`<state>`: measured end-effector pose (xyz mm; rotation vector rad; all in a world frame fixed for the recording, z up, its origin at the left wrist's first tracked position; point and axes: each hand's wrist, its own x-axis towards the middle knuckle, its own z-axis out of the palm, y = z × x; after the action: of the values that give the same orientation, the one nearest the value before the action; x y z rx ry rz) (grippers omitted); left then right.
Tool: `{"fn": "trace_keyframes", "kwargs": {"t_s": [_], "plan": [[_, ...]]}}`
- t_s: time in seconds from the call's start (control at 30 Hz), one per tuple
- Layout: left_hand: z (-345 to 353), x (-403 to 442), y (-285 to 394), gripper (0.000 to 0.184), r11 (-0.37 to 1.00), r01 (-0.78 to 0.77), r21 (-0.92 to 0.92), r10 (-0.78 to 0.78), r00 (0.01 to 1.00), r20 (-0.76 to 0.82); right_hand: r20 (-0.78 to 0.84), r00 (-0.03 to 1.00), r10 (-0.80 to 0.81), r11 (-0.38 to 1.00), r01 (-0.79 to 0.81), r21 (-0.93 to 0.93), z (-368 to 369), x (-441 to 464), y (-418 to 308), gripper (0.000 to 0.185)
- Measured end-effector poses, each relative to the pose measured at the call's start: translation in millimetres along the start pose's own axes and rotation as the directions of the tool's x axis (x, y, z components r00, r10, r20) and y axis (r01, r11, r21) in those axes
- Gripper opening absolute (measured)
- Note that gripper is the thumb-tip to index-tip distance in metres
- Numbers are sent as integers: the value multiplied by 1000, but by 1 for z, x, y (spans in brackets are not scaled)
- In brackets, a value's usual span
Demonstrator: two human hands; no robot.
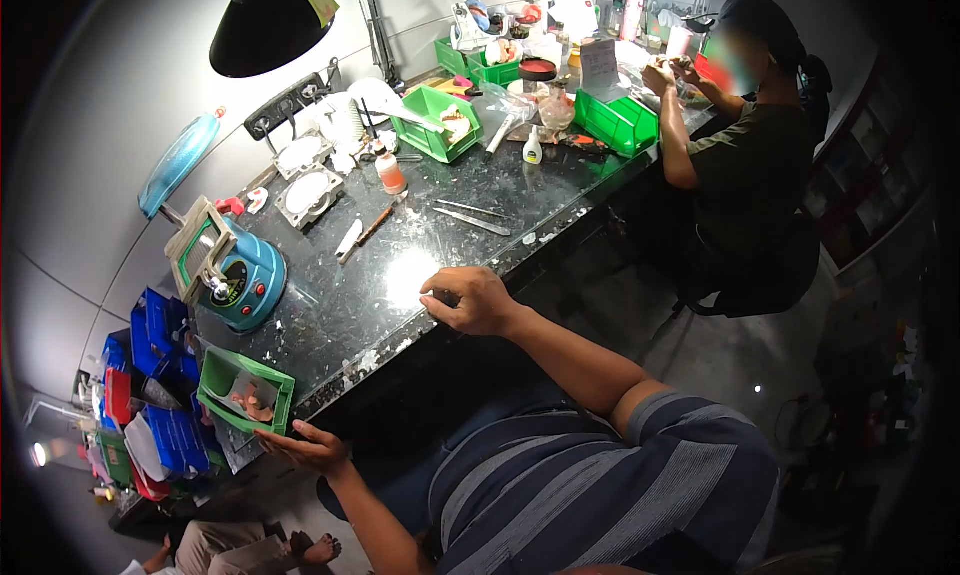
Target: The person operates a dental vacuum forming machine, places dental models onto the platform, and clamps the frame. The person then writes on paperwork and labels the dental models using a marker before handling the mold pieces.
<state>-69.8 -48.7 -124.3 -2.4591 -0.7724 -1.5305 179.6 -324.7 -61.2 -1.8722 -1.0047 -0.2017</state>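
Note:
At the lower left, my left hand (305,448) is at the near side of a green plastic bin (285,407), its fingers along the lower edge. The bin is tilted at the bench corner and holds pinkish pieces (258,405) and a clear plastic bag. My right hand (468,301) is over the front edge of the bench, fingers curled and thumb against them. Whatever may be between those fingers is hidden. Beyond it lie a brown-handled knife (367,233) with a pale blade end and two slim metal tools (473,219).
A blue machine (262,275) stands left, beside stacked blue bins (160,335). Across the black bench (340,315) are a bottle of orange liquid (390,173), a white dropper bottle (532,147) and green bins (440,125). A black lamp (268,30) hangs above. A co-worker (755,145) sits at right.

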Motion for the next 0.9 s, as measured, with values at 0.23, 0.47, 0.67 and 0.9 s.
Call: {"fn": "trace_keyframes", "kwargs": {"t_s": [0.23, 0.47, 0.67, 0.9], "plan": [[0, 1, 0, 65, 1000, -14, -26, 13, 1000, -5, -3, 1000, -10, 1000, 10, 3, 0, 0, 0, 16], [1, 0, -1, 64, 1000, -1, -22, 1, 1000, -4, -11, 1000, -18, 1000, 18, -2, 2, 0, 3, 15], [-1, 0, 1, 66, 1000, 10, -19, -9, 1000, 10, -36, 998, -44, 999, 44, -6, 3, 1, 3, 13], [8, -4, -3, 65, 1000, 0, -13, -1, 998, -59, 4, 1000, 18, 999, -18, -44, 3, 2, 6, 17]]}}
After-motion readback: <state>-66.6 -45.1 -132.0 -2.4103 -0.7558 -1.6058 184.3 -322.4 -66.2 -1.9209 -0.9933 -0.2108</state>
